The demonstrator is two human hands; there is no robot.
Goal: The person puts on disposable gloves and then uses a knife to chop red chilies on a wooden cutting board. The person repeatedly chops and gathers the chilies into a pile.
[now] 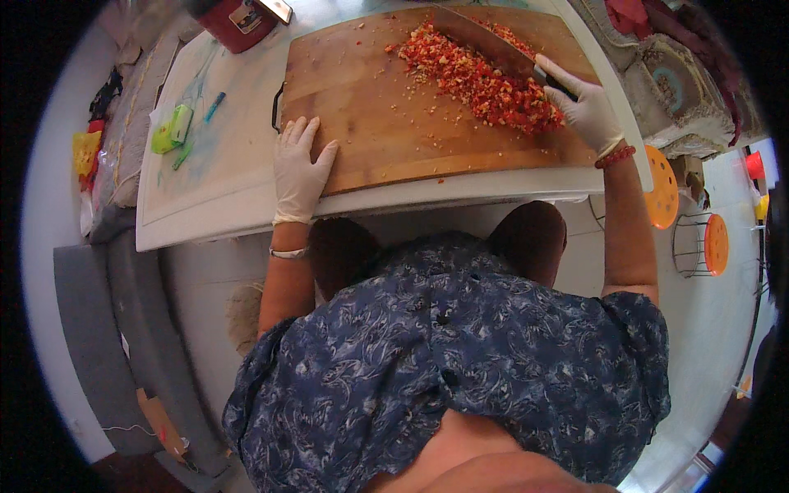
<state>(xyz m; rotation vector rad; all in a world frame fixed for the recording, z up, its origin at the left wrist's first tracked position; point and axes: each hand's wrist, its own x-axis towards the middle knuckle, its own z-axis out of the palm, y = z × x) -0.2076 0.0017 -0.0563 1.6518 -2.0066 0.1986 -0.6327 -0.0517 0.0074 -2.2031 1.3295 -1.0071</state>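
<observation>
A large wooden cutting board [370, 129] lies on the table before me. On its right half is a long heap of chopped red peppers [468, 77] mixed with pale bits, perhaps garlic. My right hand [588, 111], in a thin white glove, grips the dark handle of a broad-bladed kitchen knife [487, 43]. The blade slants to the upper left and rests in the heap, with some pieces on its far side. My left hand [301, 163], also gloved, lies flat with fingers apart on the board's left edge, just below a black metal board handle [277, 108].
The white table [203, 191] bears a green packet [172, 130], a blue marker-like stick [214, 106], a small green strip [182, 156] and a dark red tub [237, 24]. Fabric-covered sofas [678, 92] flank the table. Orange stools [716, 245] stand to the right.
</observation>
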